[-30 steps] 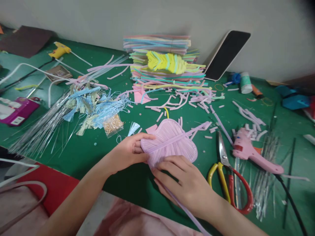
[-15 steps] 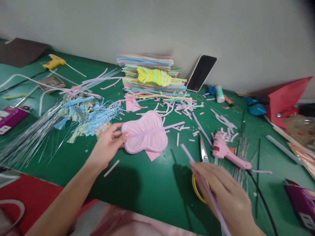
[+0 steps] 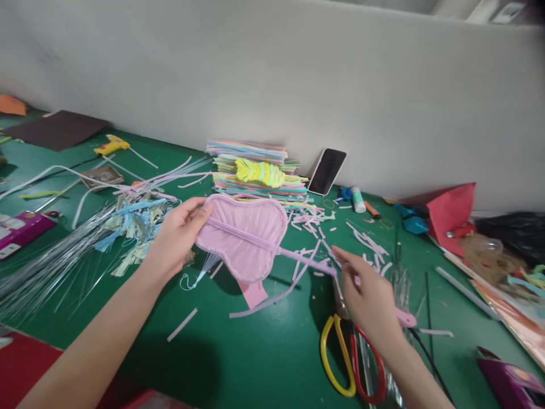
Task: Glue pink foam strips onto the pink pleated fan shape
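My left hand (image 3: 181, 233) pinches the left edge of a pink butterfly-shaped piece (image 3: 242, 238) made of pipe cleaners. A pipe-cleaner strip crosses its middle and sticks out to the right as a stem (image 3: 306, 261). My right hand (image 3: 368, 295), index finger stretched out and the others partly bent, is over the pink hot glue gun (image 3: 406, 318) and mostly hides it. Just left of that hand are scissors (image 3: 340, 346) with one yellow and one red handle. A loose lilac pipe cleaner (image 3: 272, 301) lies below the stem.
Bundles of coloured pipe cleaners (image 3: 249, 150) lie near the wall, beside a leaning phone (image 3: 327, 170). Blue and green tassels (image 3: 136, 227) and silvery strands (image 3: 63, 272) spread at left. A yellow glue gun (image 3: 113, 145) lies farther back. Cut pieces are scattered across the green table (image 3: 264, 363).
The butterfly piece has been lifted and tilted, its stem now slanting down to the right. My right hand has let go of the long pipe cleaner and moved over the glue gun. The view has shifted.
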A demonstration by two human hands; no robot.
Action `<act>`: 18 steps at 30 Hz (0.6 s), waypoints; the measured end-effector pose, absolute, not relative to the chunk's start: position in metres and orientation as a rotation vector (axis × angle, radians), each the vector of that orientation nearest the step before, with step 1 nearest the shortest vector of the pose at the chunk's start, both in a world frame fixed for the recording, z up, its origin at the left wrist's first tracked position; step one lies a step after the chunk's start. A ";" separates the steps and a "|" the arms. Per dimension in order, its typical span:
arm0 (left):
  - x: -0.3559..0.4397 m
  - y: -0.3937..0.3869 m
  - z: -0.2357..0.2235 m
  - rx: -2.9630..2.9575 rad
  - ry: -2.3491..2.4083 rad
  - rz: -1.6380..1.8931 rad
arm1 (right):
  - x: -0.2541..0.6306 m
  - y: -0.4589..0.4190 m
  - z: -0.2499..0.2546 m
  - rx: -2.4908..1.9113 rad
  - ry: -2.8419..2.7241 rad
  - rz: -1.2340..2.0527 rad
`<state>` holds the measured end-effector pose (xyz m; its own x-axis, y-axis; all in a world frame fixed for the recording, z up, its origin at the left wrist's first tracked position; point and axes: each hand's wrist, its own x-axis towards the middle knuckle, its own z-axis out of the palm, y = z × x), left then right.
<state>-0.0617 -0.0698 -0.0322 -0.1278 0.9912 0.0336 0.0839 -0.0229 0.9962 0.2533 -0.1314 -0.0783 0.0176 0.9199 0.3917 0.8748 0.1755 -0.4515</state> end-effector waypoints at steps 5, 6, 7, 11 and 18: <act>-0.056 -0.055 -0.008 1.528 1.369 0.945 | 0.232 -0.130 -0.035 -1.606 -1.342 1.021; -0.052 -0.052 -0.004 1.634 1.340 0.860 | 0.224 -0.131 -0.032 -1.523 -1.348 1.137; -0.047 -0.051 -0.001 1.734 1.301 0.783 | 0.215 -0.133 -0.031 -1.461 -1.365 1.236; -0.019 -0.049 0.003 1.884 1.077 0.626 | 0.187 -0.136 -0.039 -1.332 -1.402 1.417; 0.007 -0.053 -0.020 1.316 0.986 0.725 | 0.190 -0.126 -0.053 -1.397 -1.239 1.079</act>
